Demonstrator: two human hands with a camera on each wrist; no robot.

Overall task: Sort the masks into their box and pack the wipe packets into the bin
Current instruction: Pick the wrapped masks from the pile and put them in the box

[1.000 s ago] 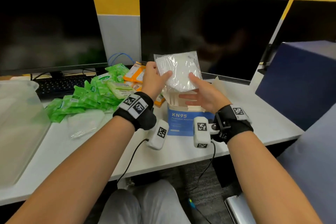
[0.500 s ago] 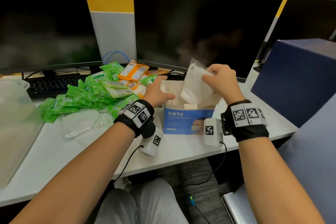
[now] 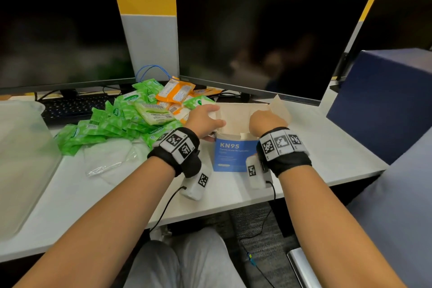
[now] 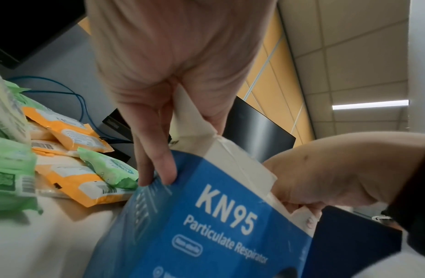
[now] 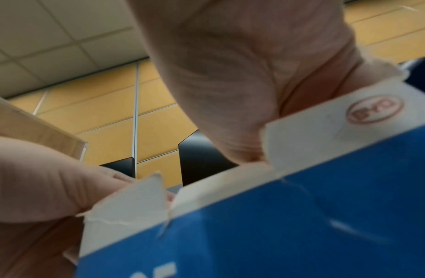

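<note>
The blue-and-white KN95 mask box (image 3: 233, 154) stands open on the white table (image 3: 327, 154), just in front of the middle monitor (image 3: 268, 37), and serves as the landmark here. The left hand (image 3: 205, 121) holds the box's left upper edge: in the left wrist view its fingers (image 4: 156, 165) lie close together down the outside of the left wall while the thumb goes over the rim, so the wall is pinched between them. The right hand (image 3: 266, 121) reaches down into the open top at the box's right side; its fingers are hidden inside the box, and I cannot tell whether they are spread or holding a mask. The raised cardboard flaps (image 3: 280, 107) stand behind and to the right of that hand. Left of the box, touching its far left corner area, lies a heap of green wipe packets (image 3: 112, 124) with several orange wipe packets (image 3: 175, 91) on the heap's far side, closest to the monitor's foot. In front of the heap, left of the box and near the left wrist, a white mask in a clear wrapper (image 3: 109, 159) lies flat on the table. Farther left of the box, at the table's left end, stands the translucent plastic bin (image 3: 21, 159). A dark keyboard (image 3: 70, 107) sits behind the heap, and a dark blue partition (image 3: 383, 100) rises to the right of the box.
</note>
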